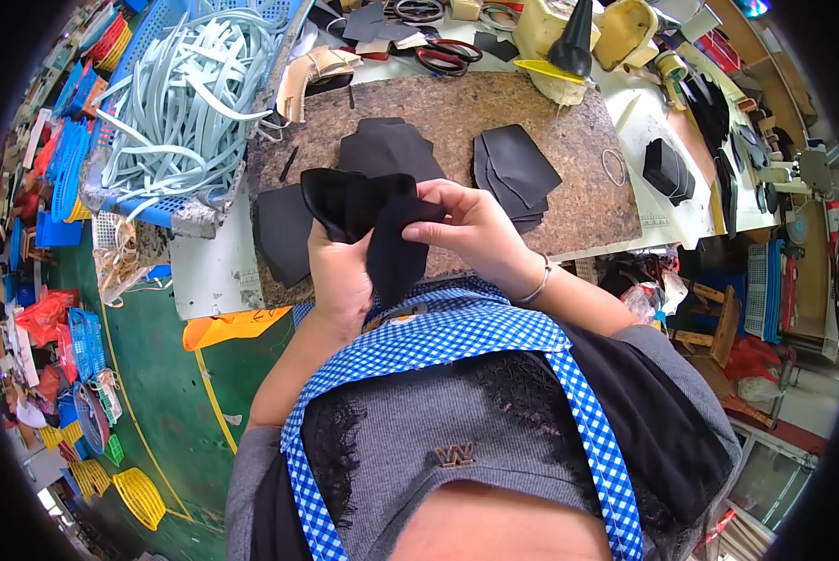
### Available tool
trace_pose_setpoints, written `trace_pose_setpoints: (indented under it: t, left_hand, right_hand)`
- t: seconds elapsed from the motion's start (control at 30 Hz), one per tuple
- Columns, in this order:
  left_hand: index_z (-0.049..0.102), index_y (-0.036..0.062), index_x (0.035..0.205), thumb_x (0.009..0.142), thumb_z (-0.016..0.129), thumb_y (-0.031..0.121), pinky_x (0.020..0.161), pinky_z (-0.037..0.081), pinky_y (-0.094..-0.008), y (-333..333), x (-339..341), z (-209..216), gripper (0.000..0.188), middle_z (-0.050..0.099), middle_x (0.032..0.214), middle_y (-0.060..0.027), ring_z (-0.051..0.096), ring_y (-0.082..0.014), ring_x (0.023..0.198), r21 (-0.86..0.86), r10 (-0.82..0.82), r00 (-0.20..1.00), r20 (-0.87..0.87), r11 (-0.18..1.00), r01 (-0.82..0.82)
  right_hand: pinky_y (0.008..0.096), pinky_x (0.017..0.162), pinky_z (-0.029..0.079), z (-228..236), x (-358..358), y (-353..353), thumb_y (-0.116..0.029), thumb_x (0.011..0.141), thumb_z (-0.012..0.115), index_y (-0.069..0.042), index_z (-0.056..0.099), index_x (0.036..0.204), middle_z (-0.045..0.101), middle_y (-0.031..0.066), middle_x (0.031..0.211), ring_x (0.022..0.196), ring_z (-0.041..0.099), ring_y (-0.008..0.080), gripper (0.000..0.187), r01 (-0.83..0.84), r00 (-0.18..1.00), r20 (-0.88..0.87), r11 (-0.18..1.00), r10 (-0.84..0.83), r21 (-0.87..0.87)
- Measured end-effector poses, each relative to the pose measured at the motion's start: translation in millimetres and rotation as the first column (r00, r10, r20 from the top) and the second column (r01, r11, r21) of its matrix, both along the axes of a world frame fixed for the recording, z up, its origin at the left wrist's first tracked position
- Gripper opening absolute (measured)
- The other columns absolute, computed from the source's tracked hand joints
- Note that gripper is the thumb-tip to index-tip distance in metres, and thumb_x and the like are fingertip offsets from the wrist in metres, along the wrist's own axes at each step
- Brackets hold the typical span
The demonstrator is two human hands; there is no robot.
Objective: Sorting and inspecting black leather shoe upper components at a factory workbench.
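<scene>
My left hand [338, 276] is closed round the lower part of a black leather-like piece [330, 198], whose flaps spread above the fingers. With thumb and fingers my right hand [471, 224] pinches the piece's right side, where a dark, softer-looking flap [399, 251] hangs down between the hands. Whether the flap is joined to the rest I cannot tell. Just beyond, on a speckled brown board [588, 187], lie a pile of black cut pieces [387, 145], a fanned stack of black pieces [517, 168] to the right and another black piece [281, 234] at the left.
A blue basket [172, 217] heaped with pale blue strips [186, 103] stands at the left. Red-handled scissors [447, 58], a black cone-shaped nozzle [573, 42] and a banded black bundle [668, 172] lie around the board. An orange sheet [232, 329] hangs below the table's front edge.
</scene>
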State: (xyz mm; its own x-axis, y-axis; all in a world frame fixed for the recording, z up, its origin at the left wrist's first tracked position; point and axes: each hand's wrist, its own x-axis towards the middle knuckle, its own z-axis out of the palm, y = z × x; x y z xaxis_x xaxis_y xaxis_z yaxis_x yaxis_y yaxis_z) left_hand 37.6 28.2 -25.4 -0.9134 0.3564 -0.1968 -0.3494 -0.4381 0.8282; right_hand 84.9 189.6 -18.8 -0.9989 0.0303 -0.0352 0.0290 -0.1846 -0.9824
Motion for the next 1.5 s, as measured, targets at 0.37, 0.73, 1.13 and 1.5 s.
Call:
trace_pose_setpoints:
  t: [0.37, 0.73, 1.13, 1.5]
  left_hand:
    - [0.056, -0.0021, 0.114, 0.078, 0.067, -0.007, 0.084, 0.051, -0.0312, 1.2, -14.8, 4.7, 0.038, 0.063, 0.107, -0.0110, 0.062, -0.0200, 0.094, -0.116, -0.001, 0.999, -0.037, 0.993, -0.003]
    - [0.059, -0.0002, 0.114, 0.084, 0.063, -0.002, 0.082, 0.052, -0.0322, 16.5, -6.4, 11.2, 0.030, 0.064, 0.105, -0.0107, 0.063, -0.0196, 0.092, -0.129, 0.048, 0.986, 0.162, 0.991, -0.027]
    - [0.060, -0.0065, 0.110, 0.080, 0.063, -0.004, 0.074, 0.056, -0.0296, 9.2, 5.1, -6.2, 0.030, 0.065, 0.103, -0.0138, 0.066, -0.0209, 0.085, 0.056, -0.200, 0.944, 0.264, 0.980, 0.192]
    - [0.054, -0.0047, 0.119, 0.080, 0.062, -0.006, 0.084, 0.053, -0.0355, 0.6, 1.3, -3.9, 0.039, 0.063, 0.110, -0.0147, 0.063, -0.0241, 0.097, -0.133, -0.156, 0.981, 0.116, 0.976, 0.171]
  right_hand:
    - [0.0298, 0.090, 0.049, 20.7, 1.9, 69.4, 0.003, 0.077, 0.066, 0.004, 0.038, 0.134, 0.060, 0.0125, 0.114, 0.102, 0.061, 0.0200, 0.063, 0.036, 0.999, 0.006, 0.852, -0.039, -0.522]
    - [0.0270, 0.083, 0.051, 4.5, 16.0, 57.2, 0.003, 0.082, 0.065, 0.003, 0.060, 0.111, 0.066, 0.0086, 0.101, 0.090, 0.063, 0.0131, 0.030, -0.081, 0.992, 0.038, 0.859, 0.116, -0.505]
    - [0.0210, 0.069, 0.051, -14.1, 13.8, 14.6, -0.005, 0.077, 0.074, 0.001, 0.062, 0.090, 0.066, 0.0005, 0.081, 0.076, 0.059, 0.0044, 0.019, 0.090, 0.989, 0.118, 0.995, -0.087, -0.028]
    - [0.0196, 0.071, 0.050, -15.1, 13.7, 24.0, 0.002, 0.076, 0.072, -0.002, 0.061, 0.089, 0.062, -0.0030, 0.083, 0.079, 0.058, 0.0037, 0.018, 0.061, 0.996, 0.053, 0.996, -0.065, 0.069]
